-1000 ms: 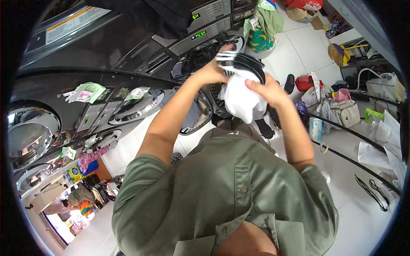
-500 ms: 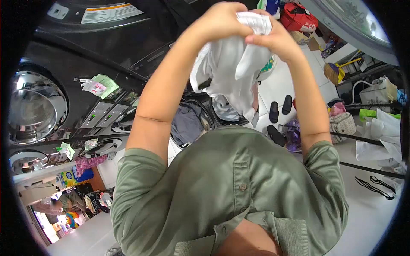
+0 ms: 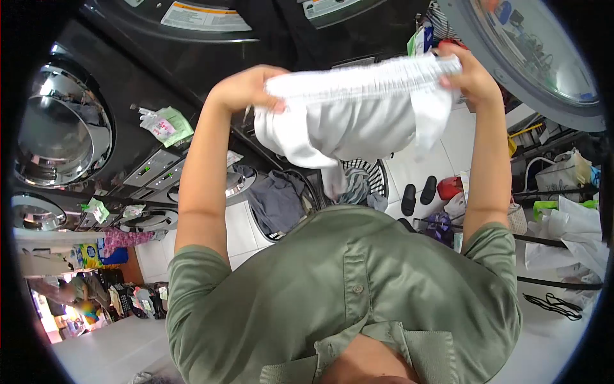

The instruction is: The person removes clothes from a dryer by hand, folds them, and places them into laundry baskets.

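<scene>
White elastic-waist pants (image 3: 358,121) hang stretched between my two hands, the gathered waistband along the top. Their lower part is bunched, so I cannot tell how long the legs are. My left hand (image 3: 246,89) is closed on one end of the waistband. At the other end, my right hand (image 3: 472,75) pinches the band, slightly blurred. Below the pants stands a black laundry basket (image 3: 382,181) with a grey striped cloth (image 3: 358,185) in it. Another basket to its left holds dark grey clothes (image 3: 279,197).
Black front-loading machines (image 3: 64,134) line the left side. An open round machine door (image 3: 531,51) juts in at upper right. Black slippers (image 3: 419,196) lie on the tiled floor. White bags (image 3: 566,237) sit at right. Another person (image 3: 80,294) shows at far lower left.
My hands have moved from close together to wide apart, spreading the bunched white pants out along the waistband. The view has shifted slightly.
</scene>
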{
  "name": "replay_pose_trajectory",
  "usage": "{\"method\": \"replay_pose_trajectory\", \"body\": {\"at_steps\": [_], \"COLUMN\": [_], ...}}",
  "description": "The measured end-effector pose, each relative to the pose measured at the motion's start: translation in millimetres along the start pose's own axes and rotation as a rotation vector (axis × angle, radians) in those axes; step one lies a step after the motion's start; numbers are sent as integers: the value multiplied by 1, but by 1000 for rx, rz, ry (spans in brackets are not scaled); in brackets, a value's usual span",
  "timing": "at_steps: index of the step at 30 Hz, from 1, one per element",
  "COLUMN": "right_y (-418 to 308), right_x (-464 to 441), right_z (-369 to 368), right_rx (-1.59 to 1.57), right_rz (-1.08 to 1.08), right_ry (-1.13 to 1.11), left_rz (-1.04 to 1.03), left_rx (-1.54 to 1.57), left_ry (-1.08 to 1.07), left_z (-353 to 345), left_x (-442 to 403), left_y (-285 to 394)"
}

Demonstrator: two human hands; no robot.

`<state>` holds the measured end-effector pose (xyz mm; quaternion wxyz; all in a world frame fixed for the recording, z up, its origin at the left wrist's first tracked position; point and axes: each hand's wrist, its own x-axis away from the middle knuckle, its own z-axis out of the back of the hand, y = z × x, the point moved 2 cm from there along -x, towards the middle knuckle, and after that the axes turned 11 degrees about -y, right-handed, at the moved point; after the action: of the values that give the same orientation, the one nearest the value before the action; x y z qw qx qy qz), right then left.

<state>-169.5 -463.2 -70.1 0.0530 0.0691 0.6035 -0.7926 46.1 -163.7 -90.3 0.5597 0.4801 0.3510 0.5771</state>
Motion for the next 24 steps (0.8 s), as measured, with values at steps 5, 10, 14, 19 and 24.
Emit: {"method": "replay_pose_trajectory", "body": {"at_steps": [5, 10, 14, 19, 24], "right_y": [8, -28, -68, -57, -55], "right_x": [-62, -80, -73, -73, -73], "right_z": [-31, -112, -70, -18, -14], "right_rx": [23, 296, -358, -799, -822], "right_rz": [-49, 282, 199, 205, 213], "right_ry": [383, 354, 416, 67, 24], "left_rz": [79, -601, -306, 228, -537], "left_rx": [-10, 527, 515, 569, 1192], "left_ry": [682, 371, 811, 670, 305], "left_z": [22, -26, -29, -127, -101], "left_x": [-40, -48, -30, -83, -78], "left_y": [13, 68, -23, -181, -104]}}
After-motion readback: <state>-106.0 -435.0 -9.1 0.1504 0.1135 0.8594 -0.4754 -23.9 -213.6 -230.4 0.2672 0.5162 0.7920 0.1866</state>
